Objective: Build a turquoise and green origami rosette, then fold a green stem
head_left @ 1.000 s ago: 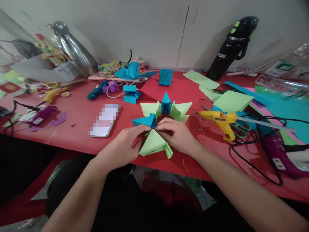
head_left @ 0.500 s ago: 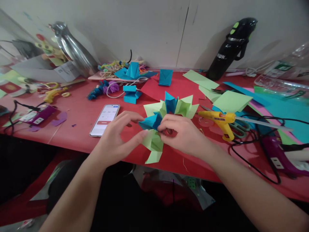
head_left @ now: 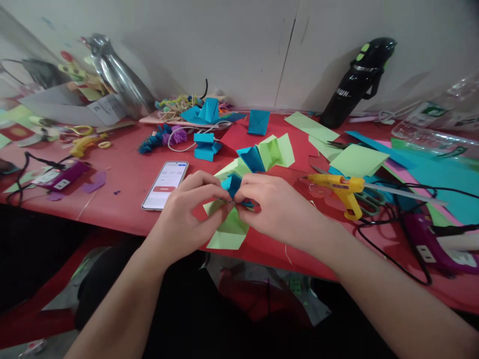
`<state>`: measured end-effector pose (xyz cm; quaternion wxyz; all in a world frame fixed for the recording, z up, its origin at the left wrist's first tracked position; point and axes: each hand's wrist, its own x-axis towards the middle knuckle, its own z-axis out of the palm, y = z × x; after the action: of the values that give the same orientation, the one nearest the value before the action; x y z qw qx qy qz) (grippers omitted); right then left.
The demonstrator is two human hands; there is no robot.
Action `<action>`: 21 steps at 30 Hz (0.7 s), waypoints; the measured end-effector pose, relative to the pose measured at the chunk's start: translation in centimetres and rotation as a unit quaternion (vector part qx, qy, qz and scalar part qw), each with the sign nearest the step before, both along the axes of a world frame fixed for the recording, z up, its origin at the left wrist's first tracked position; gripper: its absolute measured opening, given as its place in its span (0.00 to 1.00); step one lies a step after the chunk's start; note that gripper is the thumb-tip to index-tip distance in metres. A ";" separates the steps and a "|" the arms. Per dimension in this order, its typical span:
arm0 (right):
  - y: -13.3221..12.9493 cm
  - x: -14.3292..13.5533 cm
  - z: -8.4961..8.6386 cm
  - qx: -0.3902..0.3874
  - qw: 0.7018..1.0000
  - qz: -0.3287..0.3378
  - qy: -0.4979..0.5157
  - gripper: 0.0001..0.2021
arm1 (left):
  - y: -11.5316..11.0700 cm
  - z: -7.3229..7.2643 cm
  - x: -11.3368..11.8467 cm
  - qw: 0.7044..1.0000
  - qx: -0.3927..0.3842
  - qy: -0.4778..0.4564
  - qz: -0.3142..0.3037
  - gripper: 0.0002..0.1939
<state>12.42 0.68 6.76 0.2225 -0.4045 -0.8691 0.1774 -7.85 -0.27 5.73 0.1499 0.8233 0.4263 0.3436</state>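
Right of the phone (head_left: 164, 185), your left hand (head_left: 189, 212) and right hand (head_left: 273, 202) are clamped on the folded paper chain (head_left: 232, 183), pinching close together, presumably to steady one joint; the glue gun (head_left: 339, 184), farther right of the phone, appears placed for easy reach

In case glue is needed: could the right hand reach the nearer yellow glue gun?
Likely yes: the yellow glue gun lies close by, handle uncovered, though the right hand would first need to free its fingers from the folded paper.
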 end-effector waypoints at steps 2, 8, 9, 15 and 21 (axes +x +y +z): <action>0.1 0.3 -0.2 -0.012 1.000 -0.007 0.018 0.04 | 0.1 0.1 -0.3 1.000 -0.004 -0.019 0.002 0.04; 0.2 1.8 -1.3 -0.018 0.997 -0.028 0.070 0.04 | 0.1 0.1 -0.6 0.997 -0.035 -0.074 0.015 0.02; 0.2 1.9 -1.3 -0.010 0.997 -0.030 0.070 0.04 | 0.1 0.1 -0.6 0.997 -0.038 -0.066 0.017 0.02; 0.0 1.9 -0.5 0.000 0.999 -0.035 -0.020 0.07 | 0.1 0.0 -0.7 1.000 -0.008 0.013 0.006 0.03; 0.2 1.2 0.5 -0.008 0.994 0.006 -0.109 0.12 | 0.5 -0.6 -0.9 0.998 0.014 0.063 -0.014 0.05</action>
<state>13.62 0.84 7.31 0.1222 -0.4178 -0.8892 0.1409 -8.74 0.24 5.14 0.1162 0.8512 0.4186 0.2944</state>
